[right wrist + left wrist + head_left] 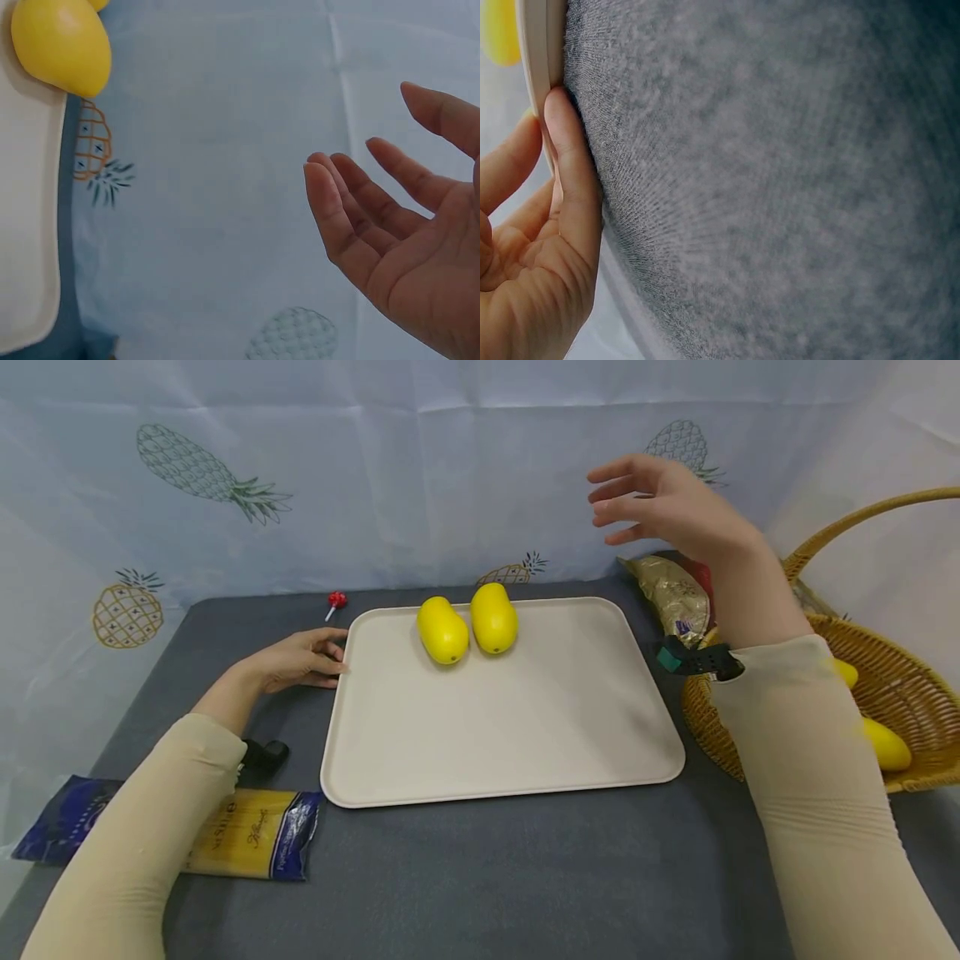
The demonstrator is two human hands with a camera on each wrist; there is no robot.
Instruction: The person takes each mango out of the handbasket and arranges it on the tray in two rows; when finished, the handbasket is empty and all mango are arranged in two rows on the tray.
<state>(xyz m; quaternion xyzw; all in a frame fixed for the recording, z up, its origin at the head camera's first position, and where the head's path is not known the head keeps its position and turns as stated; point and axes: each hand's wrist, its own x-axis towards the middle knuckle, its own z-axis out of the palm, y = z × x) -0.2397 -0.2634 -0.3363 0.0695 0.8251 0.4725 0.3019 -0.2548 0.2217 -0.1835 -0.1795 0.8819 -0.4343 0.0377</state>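
Note:
My left hand [303, 660] pinches the left rim of a cream rectangular tray [487, 727], which lies on the dark table. In the left wrist view, the thumb and a finger [574, 165] lie on either side of that rim. Two smooth, oblong yellow fruits, mango-like in shape, sit side by side on the tray near its far edge: the left fruit [442, 630] and the right fruit [494, 618]. Raised well above the table at the back right, my right hand [667, 502] holds nothing. Its fingers are spread and loosely bent in the right wrist view.
A wicker basket [911, 668] with a tall handle stands at the right, with yellow fruits [887, 745] inside. Behind it lies a gold packet [670, 593]. A red lollipop [337, 601] lies at the back left; a spaghetti pack [240, 835] lies under the left forearm. A pineapple-print cloth [360, 485] hangs behind.

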